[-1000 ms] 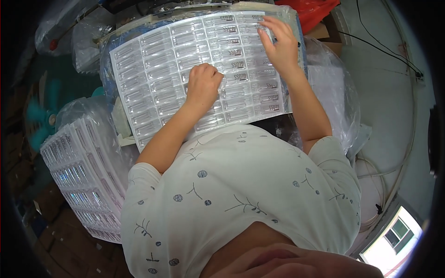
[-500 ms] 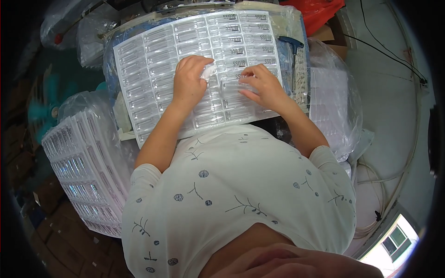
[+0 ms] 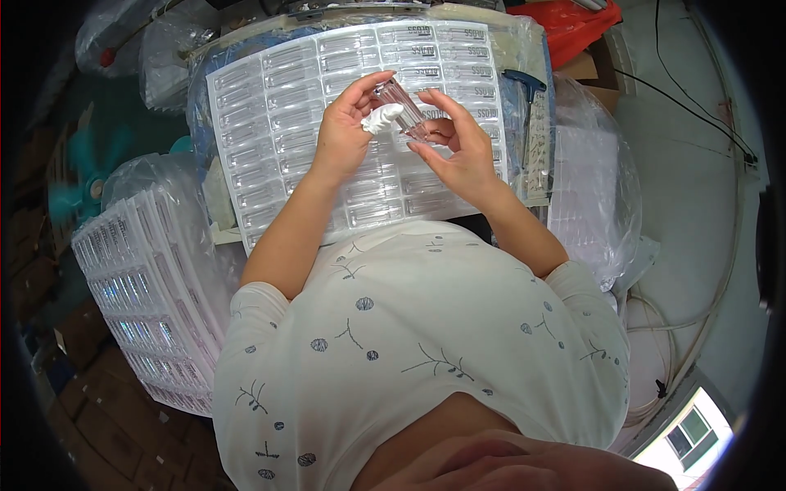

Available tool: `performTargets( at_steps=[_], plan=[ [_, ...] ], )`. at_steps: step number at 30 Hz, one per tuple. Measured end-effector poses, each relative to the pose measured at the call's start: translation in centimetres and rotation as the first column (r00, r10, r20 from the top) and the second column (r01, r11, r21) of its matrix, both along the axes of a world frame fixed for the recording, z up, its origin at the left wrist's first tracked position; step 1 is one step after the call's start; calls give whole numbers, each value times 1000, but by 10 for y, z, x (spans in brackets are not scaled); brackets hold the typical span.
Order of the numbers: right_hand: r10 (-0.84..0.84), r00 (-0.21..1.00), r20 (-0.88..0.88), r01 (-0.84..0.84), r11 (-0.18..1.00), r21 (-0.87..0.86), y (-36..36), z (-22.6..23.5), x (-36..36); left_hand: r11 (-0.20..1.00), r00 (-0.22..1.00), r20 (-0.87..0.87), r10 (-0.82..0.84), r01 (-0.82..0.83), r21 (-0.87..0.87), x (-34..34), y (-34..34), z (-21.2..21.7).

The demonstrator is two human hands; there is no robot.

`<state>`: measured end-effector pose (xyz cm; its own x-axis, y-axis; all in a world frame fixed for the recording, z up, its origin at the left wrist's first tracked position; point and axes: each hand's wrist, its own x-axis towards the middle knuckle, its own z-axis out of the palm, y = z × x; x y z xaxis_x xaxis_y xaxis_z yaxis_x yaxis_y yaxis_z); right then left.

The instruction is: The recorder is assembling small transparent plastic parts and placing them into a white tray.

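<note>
Red plastic makes up a crumpled bag just beyond the far right corner of a worktable wrapped in blue and clear film, with a brown cardboard box just beside it. Along the table's right edge lies a dark blue T-handled tool with a thin shaft, its handle toward the far side. Past that edge, white sheets sit in a clear plastic bag. Past the left edge, a tilted stack of clear moulded trays leans, and farther off is a teal fan. More clear bags bunch up near the far left corner.

Most of the surface is covered by a large white-edged sheet of clear plastic with rows of oblong hollows; dark lettering shows in its columns toward the right edge. The forearms cross its near edge and hide part of it.

Above the middle of this sheet is a clear, pink-tinted, oblong plastic case. It is see-through and shiny, with straight sides, and slants from the far left down toward the near right.

The case is between the two hands. The left hand has its fingertips at the far end and also holds a crumpled white cloth, pressed against the case's side. The right hand curves narrowly about the near end, thumb and fingers around it.
</note>
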<state>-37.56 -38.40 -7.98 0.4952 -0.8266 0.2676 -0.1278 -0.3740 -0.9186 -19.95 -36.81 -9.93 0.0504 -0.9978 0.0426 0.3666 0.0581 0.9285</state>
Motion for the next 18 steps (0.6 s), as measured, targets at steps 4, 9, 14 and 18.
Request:
performTargets(
  at_steps=[4,9,14,18],
  plan=[
    [-28,998,53,32,997,-70,0,-1,1,1000,1000,2,11,-11,-14,-1,1,0],
    [0,1000,16,1,995,-103,2,-4,-1,996,972,218,84,-81,-25,-3,1,2],
    [-53,999,-11,50,983,-175,5,-14,-2,989,826,544,147,-113,-96,-4,4,9],
    [-13,997,71,7,996,85,12,-12,0,999,986,161,-40,41,-7,-9,7,20]
  ],
)
